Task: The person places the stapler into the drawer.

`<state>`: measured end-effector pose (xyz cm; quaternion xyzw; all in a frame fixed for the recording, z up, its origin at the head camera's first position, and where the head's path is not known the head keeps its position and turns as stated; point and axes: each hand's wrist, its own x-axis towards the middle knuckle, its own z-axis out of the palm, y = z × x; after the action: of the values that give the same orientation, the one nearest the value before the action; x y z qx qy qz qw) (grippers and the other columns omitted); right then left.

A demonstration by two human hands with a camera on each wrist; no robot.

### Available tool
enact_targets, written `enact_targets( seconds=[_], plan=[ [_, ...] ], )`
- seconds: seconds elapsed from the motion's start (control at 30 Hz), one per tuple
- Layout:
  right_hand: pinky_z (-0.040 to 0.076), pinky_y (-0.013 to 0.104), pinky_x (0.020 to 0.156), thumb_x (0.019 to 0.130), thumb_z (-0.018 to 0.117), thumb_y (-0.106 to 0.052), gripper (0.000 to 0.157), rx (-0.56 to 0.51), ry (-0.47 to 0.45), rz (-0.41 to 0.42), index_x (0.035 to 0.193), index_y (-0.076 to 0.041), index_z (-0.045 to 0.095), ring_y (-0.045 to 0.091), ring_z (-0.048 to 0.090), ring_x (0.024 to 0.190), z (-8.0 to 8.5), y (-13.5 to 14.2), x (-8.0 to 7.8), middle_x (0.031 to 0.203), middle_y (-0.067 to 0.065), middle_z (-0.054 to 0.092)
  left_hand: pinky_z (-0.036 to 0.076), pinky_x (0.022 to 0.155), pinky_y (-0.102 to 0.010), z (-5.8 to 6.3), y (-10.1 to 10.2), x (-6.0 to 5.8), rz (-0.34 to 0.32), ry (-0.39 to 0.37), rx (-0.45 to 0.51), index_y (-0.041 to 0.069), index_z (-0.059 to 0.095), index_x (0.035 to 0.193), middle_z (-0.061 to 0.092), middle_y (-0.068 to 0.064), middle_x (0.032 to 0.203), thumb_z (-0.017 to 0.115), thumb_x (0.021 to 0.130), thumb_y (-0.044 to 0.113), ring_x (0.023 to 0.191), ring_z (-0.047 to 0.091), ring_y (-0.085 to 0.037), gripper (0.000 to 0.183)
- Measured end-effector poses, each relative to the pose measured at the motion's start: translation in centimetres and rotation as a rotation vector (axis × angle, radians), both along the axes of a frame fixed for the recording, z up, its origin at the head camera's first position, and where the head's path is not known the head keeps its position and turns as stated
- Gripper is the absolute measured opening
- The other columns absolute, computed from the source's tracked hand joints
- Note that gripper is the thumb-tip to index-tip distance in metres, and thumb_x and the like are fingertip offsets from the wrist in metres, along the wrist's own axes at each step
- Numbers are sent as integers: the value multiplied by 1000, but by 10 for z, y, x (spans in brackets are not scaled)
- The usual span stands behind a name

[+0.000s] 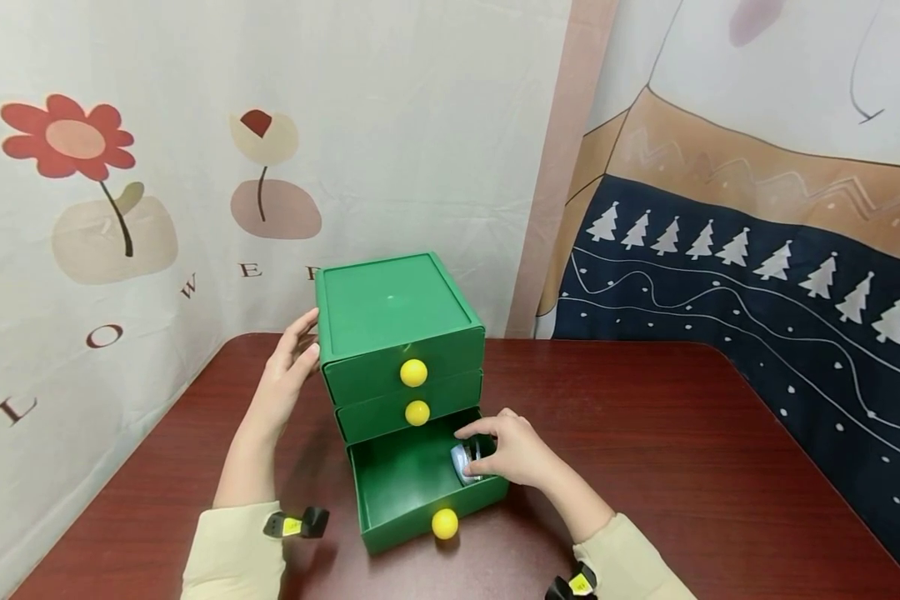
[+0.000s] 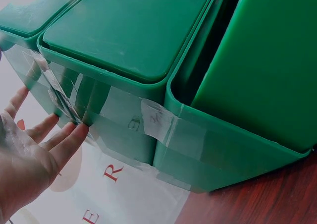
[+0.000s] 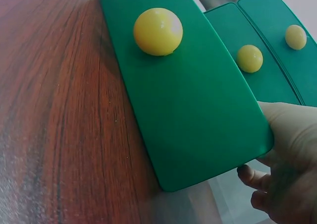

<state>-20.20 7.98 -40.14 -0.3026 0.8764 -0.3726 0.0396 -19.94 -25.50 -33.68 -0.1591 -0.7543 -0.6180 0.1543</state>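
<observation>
A green drawer unit (image 1: 401, 304) with yellow ball knobs stands on the table, its bottom drawer (image 1: 397, 475) pulled out. My left hand (image 1: 281, 379) lies along the unit's left side, and its straight, spread fingers (image 2: 74, 135) rest near the clear tape there. Over the right end of the open drawer, my right hand (image 1: 513, 450) has thumb and index finger curled round a small pale-blue object (image 1: 461, 461) with a dark part. The hand partly covers that object, so its kind does not show. In the right wrist view, the drawer front hides the object.
Two upper drawers, the top one (image 1: 360, 375) and the middle one (image 1: 375, 421), are closed. The dark red wooden table (image 1: 645, 433) extends to both sides. Behind it hang a flower-printed curtain (image 1: 420, 125) and a navy tree-patterned cloth (image 1: 682, 275).
</observation>
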Motion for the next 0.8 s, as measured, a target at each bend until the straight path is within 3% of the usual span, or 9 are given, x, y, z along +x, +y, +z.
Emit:
enact_targets(
  seconds=[0.37, 0.53, 0.67, 0.8],
  plan=[
    [39, 25, 61, 78, 81, -16, 30, -217, 258, -11, 107, -16, 73, 23, 48, 74, 7, 1, 16, 90, -1, 64, 35, 90, -25, 2, 0, 1, 14, -11, 2, 18, 27, 152, 33, -3, 147, 40, 104, 21, 126, 36, -17, 50],
    [40, 21, 55, 80, 79, -14, 27, -282, 284, 80, 107, -17, 72, 11, 47, 63, 12, 1, 31, 80, -12, 60, 35, 90, -25, 4, 1, 2, 12, -15, 9, 17, 27, 152, 32, -3, 147, 40, 104, 19, 127, 35, -17, 50],
    [37, 17, 49, 81, 79, -19, 25, -271, 301, 153, 105, -16, 74, -1, 42, 56, 10, 4, 41, 77, -17, 62, 36, 90, -24, 4, 1, 2, 9, -15, 12, 17, 27, 152, 32, -3, 147, 39, 104, 18, 126, 36, -15, 50],
    [37, 15, 48, 81, 78, -25, 25, -240, 279, 214, 104, -17, 75, -4, 42, 54, 6, 9, 49, 77, -16, 65, 35, 90, -25, 3, 1, 1, 8, -12, 10, 17, 27, 152, 32, -3, 148, 40, 104, 19, 128, 35, -16, 50]
  ],
)
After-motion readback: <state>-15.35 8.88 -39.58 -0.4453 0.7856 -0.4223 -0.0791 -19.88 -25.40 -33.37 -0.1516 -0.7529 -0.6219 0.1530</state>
